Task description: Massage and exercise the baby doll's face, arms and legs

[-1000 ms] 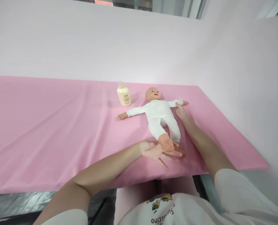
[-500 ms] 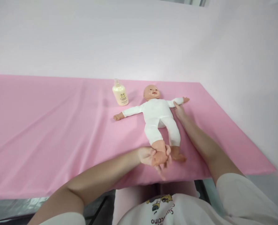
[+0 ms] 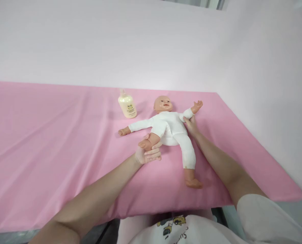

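Pink cloth [image 3: 64, 159] over the whole table, and a baby doll [image 3: 175, 123] in a white suit flat on its back on it, near the right-hand end, head toward the wall [image 3: 90, 44]. So I'm standing here watching someone with both bare hands on this thing.

The left hand [image 3: 149, 154] has hold of one ankle, index finger curled under it, the rest bent loosely below. That leg is folded up and out to the side, foot [image 3: 144, 145] off the cloth, and I reckon it'd flop back down without the hand under it. Other leg [image 3: 188, 152] just lies out straight toward the person.

The right hand [image 3: 191, 123] grips the upper arm on the opposite side, thumb on the sleeve, some fingers hidden, so can't tell how tight. Doll's little hand [image 3: 197, 106] sticks up. My guess is that grip pins the body so it doesn't slide when the leg's bent.

Pump bottle [image 3: 127, 106] with pale yellow stuff stands beyond the doll's outstretched arm, close but out of the way of the hands, which seems sensible. Label's too small to read from here.

Room's plain: cloth creased on the left, hanging over the near edge, white wall behind, a sliver of what looks like a window [image 3: 203, 3] up top. Person's in a white T-shirt [image 3: 199, 230] with a cartoon print.
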Motion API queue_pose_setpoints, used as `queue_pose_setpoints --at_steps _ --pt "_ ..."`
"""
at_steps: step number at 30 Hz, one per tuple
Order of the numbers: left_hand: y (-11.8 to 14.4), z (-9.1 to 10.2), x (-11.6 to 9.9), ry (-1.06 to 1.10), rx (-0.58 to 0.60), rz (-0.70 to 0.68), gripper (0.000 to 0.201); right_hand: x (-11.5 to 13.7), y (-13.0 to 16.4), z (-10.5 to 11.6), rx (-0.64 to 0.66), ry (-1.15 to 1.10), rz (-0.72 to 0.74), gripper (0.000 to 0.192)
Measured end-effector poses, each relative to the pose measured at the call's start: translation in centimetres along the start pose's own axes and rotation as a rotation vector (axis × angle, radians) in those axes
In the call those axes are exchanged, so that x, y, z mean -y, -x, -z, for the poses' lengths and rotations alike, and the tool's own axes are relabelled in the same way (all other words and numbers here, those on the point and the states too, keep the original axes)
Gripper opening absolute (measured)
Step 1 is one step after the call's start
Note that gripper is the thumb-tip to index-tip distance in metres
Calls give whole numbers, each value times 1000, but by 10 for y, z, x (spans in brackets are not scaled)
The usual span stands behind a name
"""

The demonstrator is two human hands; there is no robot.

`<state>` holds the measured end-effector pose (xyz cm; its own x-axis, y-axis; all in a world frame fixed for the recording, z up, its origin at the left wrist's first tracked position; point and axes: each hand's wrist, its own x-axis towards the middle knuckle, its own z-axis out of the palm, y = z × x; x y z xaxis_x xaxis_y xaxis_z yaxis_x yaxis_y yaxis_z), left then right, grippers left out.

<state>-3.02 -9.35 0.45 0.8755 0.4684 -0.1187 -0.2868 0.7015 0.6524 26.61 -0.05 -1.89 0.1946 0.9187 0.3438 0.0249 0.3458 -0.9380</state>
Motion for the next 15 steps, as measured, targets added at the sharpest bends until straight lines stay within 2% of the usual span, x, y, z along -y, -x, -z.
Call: queue_pose_setpoints --at_steps 3,5,10,15 --pt "-1 -15 -5 7 35 -72 58 -2 6 -5 47 83 43 62" --pt "-3 -21 -4 3 41 -79 58 1 9 -6 114 158 122 58" --pt "-6 -23 -2 33 -49 -63 57 10 12 -3 271 479 385 34" --pt "-8 -25 -1 47 -101 -53 56 10 12 -3 365 683 519 44"
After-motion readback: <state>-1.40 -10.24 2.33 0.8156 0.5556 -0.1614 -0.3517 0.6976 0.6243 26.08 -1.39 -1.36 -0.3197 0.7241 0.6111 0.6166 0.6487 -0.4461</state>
